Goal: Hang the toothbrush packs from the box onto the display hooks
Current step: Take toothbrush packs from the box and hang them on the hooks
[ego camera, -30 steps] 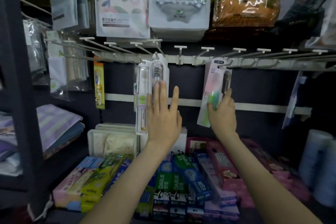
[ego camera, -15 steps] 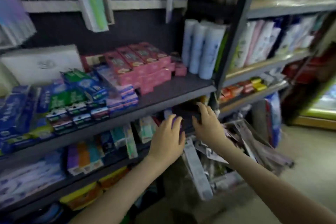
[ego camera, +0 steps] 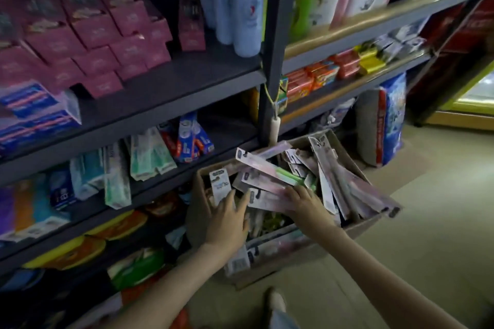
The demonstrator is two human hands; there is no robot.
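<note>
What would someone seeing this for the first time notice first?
A cardboard box crammed with toothbrush packs sits on the floor at centre. The left hand and right hand reach into it. Pink boxes are stacked on the upper left shelf.

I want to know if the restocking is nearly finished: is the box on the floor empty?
No, the box is piled with toothbrush packs, some jutting over its rim.
</note>
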